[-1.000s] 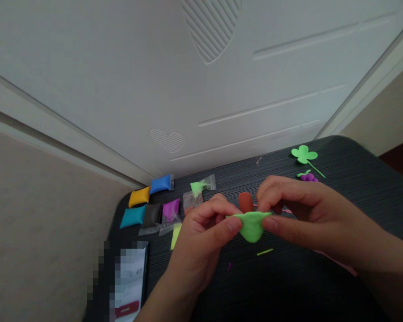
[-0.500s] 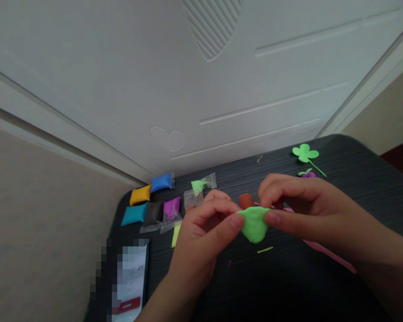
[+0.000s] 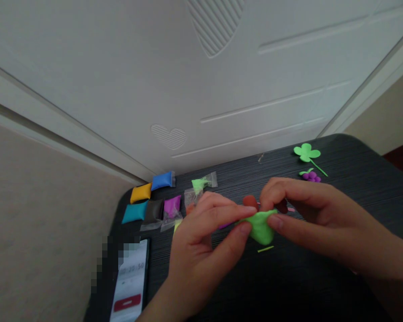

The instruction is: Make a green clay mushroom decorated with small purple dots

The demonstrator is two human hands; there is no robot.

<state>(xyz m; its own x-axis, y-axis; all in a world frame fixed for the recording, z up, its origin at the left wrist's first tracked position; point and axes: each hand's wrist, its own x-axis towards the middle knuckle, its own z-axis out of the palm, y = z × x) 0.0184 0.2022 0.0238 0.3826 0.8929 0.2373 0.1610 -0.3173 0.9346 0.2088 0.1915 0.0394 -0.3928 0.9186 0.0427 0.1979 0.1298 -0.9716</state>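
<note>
A flattened piece of light green modelling clay (image 3: 262, 229) is stretched between my two hands above the dark table. My left hand (image 3: 210, 237) pinches its left edge between thumb and fingers. On the other side, the thumb and index finger of my right hand (image 3: 298, 212) grip its upper right edge. Just behind the clay sits an orange-brown lump (image 3: 250, 202), partly covered by my fingers. A thin yellow-green strip (image 3: 265, 249) lies on the table below the clay. Part of a purple piece (image 3: 225, 226) shows behind my left hand.
Packets of coloured clay, among them a blue packet (image 3: 161, 181) and a teal packet (image 3: 135, 212), lie at the left. A phone (image 3: 129, 281) is at the front left. A green clay clover (image 3: 306, 153) and purple clay grapes (image 3: 311, 176) lie back right. A white door (image 3: 121, 89) stands behind.
Both hands have shifted slightly right with the green clay. My left fingers now lie further over its upper left edge, and more of the purple grapes shows.
</note>
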